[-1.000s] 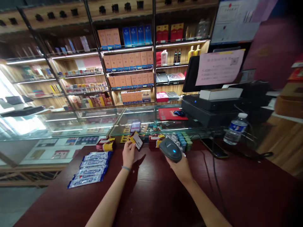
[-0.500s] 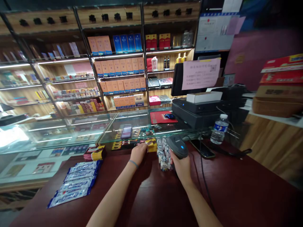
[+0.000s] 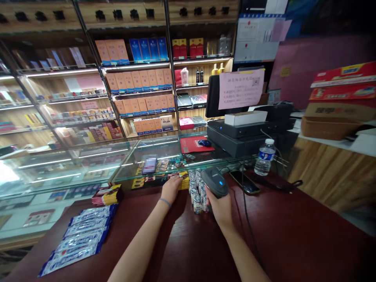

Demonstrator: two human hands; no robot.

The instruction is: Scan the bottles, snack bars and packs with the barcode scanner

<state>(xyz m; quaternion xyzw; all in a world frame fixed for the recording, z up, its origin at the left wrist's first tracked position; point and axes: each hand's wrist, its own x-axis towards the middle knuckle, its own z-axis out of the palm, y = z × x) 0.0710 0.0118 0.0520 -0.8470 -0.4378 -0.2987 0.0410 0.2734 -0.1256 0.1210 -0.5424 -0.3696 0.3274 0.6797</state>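
My right hand (image 3: pixel 221 207) is wrapped around the handle of a black barcode scanner (image 3: pixel 216 182) with a lit blue light. Its head points forward, over the right side of a cluster of small capped jars (image 3: pixel 197 203). My left hand (image 3: pixel 170 188), a thin band at its wrist, is closed on the near side of a row of yellow packets (image 3: pixel 184 180) against the glass case; its fingertips are partly hidden. A second row of yellow and dark red packets (image 3: pixel 107 195) stands to the left. Blue-and-white flat packs (image 3: pixel 79 233) lie overlapped in front of it.
A phone (image 3: pixel 245 182) lies right of the scanner, near a water bottle (image 3: pixel 264 156). The scanner's cable (image 3: pixel 246 211) trails down the dark red counter (image 3: pixel 282 235). Behind are a glass display case (image 3: pixel 155 149), a monitor (image 3: pixel 213 96) and a mouse (image 3: pixel 205 143). Cartons (image 3: pixel 335 111) are stacked at right.
The view has turned slightly right, so everything sits a little further left. Both hands keep their places, the right still around the scanner and the left at the yellow packets.
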